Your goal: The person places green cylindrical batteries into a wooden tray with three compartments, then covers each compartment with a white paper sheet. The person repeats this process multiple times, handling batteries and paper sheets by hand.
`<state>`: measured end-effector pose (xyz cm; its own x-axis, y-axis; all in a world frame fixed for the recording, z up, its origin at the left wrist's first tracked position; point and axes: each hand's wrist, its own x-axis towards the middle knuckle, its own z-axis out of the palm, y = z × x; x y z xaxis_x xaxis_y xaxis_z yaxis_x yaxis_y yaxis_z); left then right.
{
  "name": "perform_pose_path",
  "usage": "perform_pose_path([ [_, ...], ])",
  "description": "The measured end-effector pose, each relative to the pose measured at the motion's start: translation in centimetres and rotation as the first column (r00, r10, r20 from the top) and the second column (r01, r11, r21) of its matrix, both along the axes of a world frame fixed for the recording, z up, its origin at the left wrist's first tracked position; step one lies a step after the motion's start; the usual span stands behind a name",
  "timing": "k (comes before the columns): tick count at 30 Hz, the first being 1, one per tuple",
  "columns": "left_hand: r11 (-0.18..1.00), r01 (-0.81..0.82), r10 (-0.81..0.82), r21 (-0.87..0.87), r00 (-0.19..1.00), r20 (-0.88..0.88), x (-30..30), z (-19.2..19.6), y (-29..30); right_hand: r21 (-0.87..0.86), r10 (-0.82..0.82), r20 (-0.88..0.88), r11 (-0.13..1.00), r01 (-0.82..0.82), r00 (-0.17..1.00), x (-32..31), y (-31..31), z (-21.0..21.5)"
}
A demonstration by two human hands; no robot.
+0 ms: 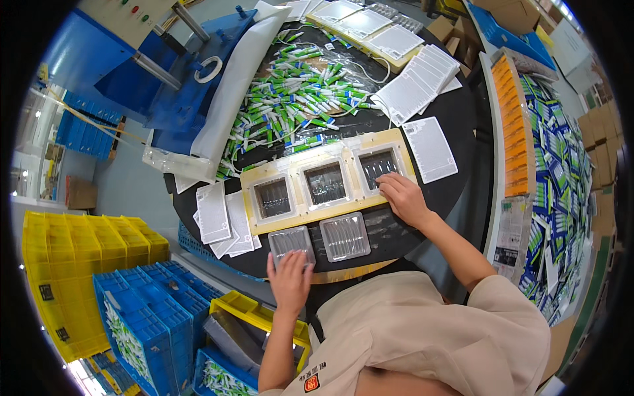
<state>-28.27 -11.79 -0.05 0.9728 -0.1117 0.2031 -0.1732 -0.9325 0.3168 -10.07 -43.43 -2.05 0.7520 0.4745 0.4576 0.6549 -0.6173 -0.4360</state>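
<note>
A long pale-yellow holder [292, 214] with three square windows lies across the near part of the round black table, a clear blister tray set in each window. At its right end my right hand [404, 198] has its fingers bent and drawn together on the edge of the clear blister tray [374, 164] in that window; the fingertips are partly hidden. Below the holder, my left hand [290, 282] lies with fingers stretched over the near edge of a loose clear blister tray [288, 238]. Another loose ribbed tray [345, 236] sits just right of it.
A heap of green-and-white tubes [290, 99] spreads behind the holder, with a white cord over it. White printed cards [429, 148] lie right, others [212, 211] left. A second loaded holder [363, 30] stands at the back. Blue crates [148, 290] and yellow crates [72, 277] stand lower left.
</note>
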Motion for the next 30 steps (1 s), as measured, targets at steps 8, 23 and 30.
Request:
perform_pose_path([
  [8, 0.988, -0.139, 0.143, -0.063, 0.988, 0.066, 1.7, 1.5, 3.4, -0.252, 0.068, -0.275, 0.957, -0.14, 0.959, 3.1, -0.8, 0.6],
  [23, 0.997, 0.041, -0.042, 0.06, 0.999, 0.019, 29.1, -2.9, 14.8, 0.238, -0.094, -0.128, 0.964, 0.122, 0.987, 13.3, 16.5, 4.0],
  [30, 0.982, -0.179, 0.182, -0.057, 0.982, 0.059, 31.3, -3.8, 14.0, -0.443, 0.099, -0.2, 0.878, -0.18, 0.975, 23.4, 31.2, -3.3],
])
